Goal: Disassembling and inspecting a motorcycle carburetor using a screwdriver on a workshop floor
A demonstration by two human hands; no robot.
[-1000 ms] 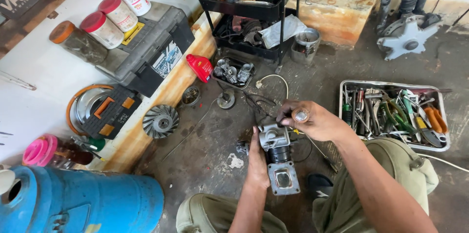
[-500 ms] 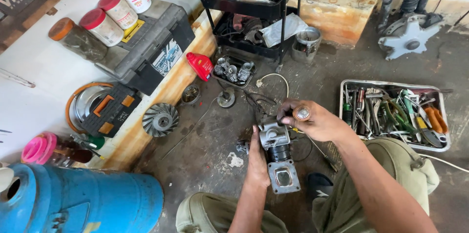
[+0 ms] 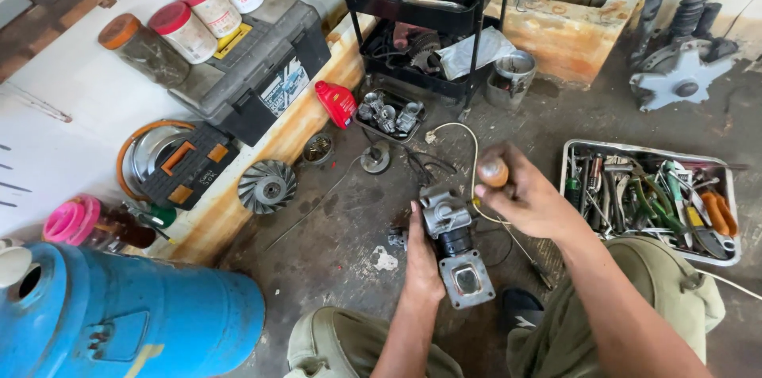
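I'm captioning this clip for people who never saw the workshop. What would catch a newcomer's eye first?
At centre, the left hand steadies a grey metal engine part on the floor while the right hand grips an orange-handled tool over it. A big blue drum fills the lower left, and a metal tray of hand tools lies at right.
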